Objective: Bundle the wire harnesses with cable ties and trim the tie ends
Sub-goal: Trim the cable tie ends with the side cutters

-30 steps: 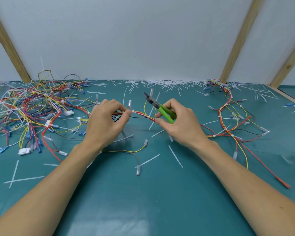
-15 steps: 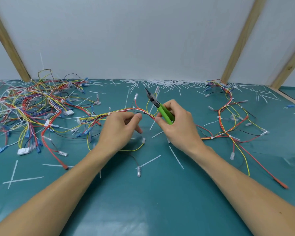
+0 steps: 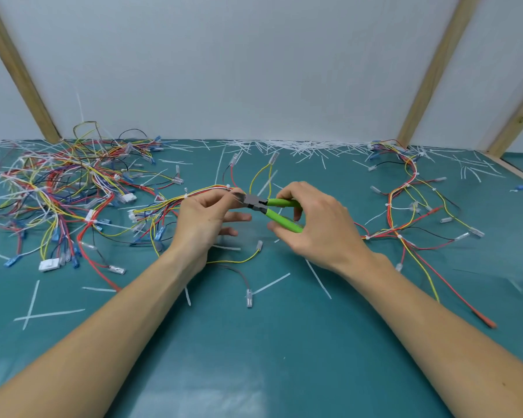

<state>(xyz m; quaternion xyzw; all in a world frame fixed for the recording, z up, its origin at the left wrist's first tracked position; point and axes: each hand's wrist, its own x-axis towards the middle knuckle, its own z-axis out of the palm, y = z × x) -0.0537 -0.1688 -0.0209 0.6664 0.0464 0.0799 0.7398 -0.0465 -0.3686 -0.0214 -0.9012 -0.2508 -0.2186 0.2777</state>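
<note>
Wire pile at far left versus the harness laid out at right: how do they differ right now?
The wire pile is a dense tangle of many colours, blue included, with white block connectors; the right harness is a sparse, spread run, mostly red and yellow. The pile's strands cross at random; the right harness is cinched by small white ties. One bundle from the pile's side reaches the left hand; neither hand touches the right harness. Both lie on the teal mat.
</note>
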